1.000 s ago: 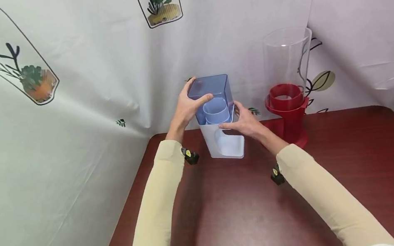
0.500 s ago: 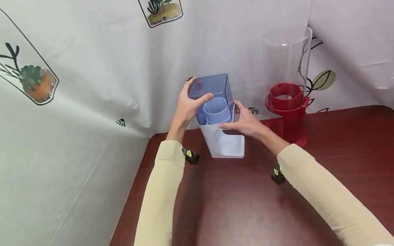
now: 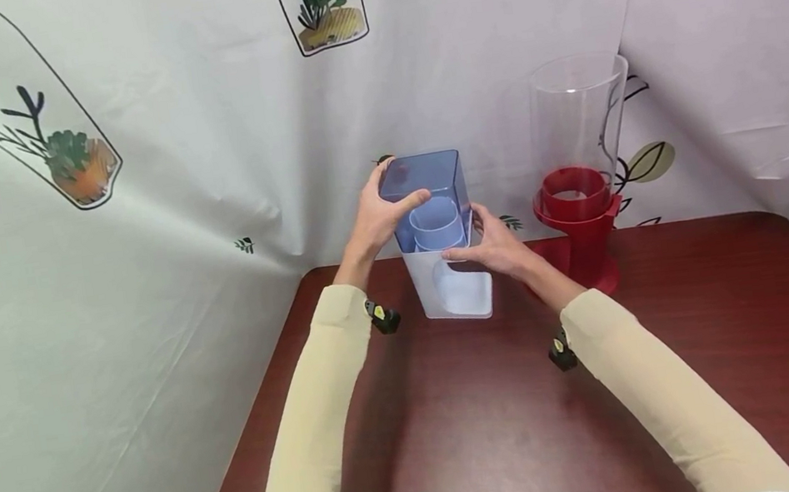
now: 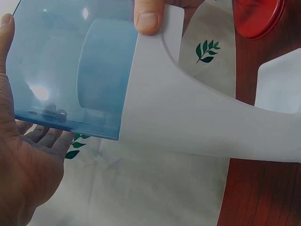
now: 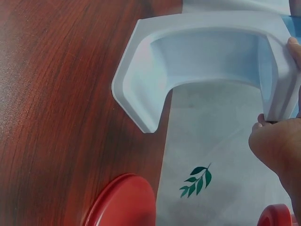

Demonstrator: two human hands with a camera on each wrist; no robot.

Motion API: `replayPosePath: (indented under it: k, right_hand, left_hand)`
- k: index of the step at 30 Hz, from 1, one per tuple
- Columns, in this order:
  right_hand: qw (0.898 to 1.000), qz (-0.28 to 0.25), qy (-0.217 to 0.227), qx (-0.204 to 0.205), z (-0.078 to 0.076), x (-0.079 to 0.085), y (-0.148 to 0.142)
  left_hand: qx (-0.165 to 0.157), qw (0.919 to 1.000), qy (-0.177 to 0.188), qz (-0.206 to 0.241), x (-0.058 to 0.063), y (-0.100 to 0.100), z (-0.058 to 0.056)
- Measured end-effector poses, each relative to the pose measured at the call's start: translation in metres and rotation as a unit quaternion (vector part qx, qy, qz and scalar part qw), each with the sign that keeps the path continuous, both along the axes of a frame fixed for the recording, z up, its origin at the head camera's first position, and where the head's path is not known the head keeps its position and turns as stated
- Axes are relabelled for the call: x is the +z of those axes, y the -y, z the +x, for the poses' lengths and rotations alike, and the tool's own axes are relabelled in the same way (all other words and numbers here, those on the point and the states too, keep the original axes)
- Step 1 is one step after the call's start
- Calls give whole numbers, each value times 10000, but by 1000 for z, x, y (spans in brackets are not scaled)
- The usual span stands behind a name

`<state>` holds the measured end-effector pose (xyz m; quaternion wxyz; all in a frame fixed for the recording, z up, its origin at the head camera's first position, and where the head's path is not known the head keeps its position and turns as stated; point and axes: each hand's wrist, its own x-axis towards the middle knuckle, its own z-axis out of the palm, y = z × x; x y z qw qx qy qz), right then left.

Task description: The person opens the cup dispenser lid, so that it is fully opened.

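In the head view, a dispenser stands roughly upright near the table's back edge. Its translucent blue cover (image 3: 439, 172) sits on a white base (image 3: 429, 296) with a curved front opening; whether the base touches the table I cannot tell. A blue cylinder (image 3: 437, 227) shows through the cover. My left hand (image 3: 375, 217) grips the cover from the left, thumb across its front. Lower on the right, my right hand (image 3: 496, 244) holds the base's upper rim, thumb in front and fingers behind. The left wrist view shows the cover (image 4: 47, 61) meeting the base (image 4: 183, 122).
To the right of my hands stands a red dispenser (image 3: 587, 248) with a tall clear cylinder (image 3: 574, 120) on top. The reddish-brown table (image 3: 481, 427) extends toward me. A white cloth (image 3: 198, 139) printed with plants hangs behind and at the left.
The hands keep the same hold on the dispenser. The whole view shifts only very slightly, with no clear movement of the cover against the base.
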<state>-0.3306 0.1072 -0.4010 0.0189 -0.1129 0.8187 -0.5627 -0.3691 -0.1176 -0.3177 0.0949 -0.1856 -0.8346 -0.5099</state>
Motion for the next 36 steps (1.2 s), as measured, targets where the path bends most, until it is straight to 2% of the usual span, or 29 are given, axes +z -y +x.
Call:
replayPosePath:
  k: [9,19,27,36]
  right_hand:
    - [10000,-39,-15,83,2,0,-2]
    - [9999,-45,37,163,12,1,-7]
    - [9998,54,19,186,20,3,-12]
    - [9992,43,-77,389,31,3,-18]
  left_hand:
    - [16,9999,28,116,-1,-2,7]
    - [93,9998,129,108,-1,-6,16]
    - [70,9999,81,136,0,-10,27]
    - [-13,9998,-10,211,-5,-12,40]
